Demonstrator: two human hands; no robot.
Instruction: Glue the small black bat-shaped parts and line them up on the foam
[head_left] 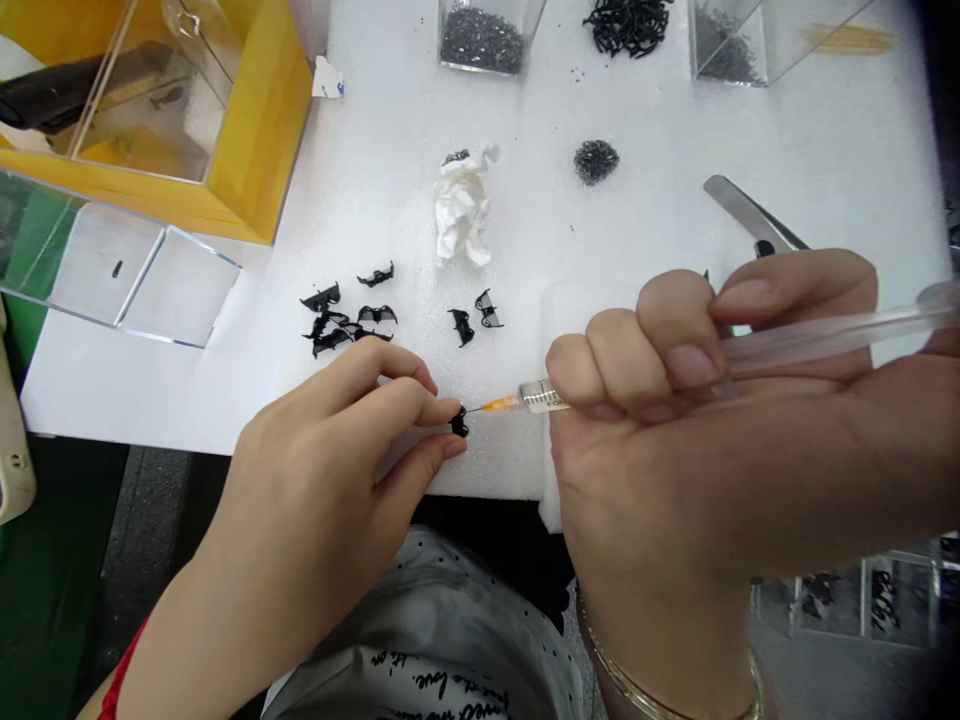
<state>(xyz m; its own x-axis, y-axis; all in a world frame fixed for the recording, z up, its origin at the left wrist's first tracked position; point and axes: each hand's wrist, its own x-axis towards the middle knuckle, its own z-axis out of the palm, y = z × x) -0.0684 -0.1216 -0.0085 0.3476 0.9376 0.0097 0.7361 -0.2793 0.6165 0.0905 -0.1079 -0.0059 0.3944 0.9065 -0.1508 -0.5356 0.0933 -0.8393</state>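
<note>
My left hand (315, 470) pinches a small black plastic part (459, 423) between thumb and fingertips. My right hand (660, 440) grips a clear plastic syringe (825, 347) in its fist. The syringe's orange needle hub (501, 404) points left, and its fine needle tip almost reaches the black part. I cannot tell whether they touch. Several similar black parts (345, 322) lie in a loose group on the white foam sheet (225, 400), and two more (474, 315) lie just above my hands. Metal tweezers (742, 215) lie partly hidden behind my right hand.
A crumpled white tissue (461, 205) and a small heap of black bits (596, 161) lie on the foam. Clear acrylic boxes of tiny black pieces (480, 40) stand along the far side. A yellow-framed box (255, 130) and a clear acrylic tray (142, 270) stand at the left.
</note>
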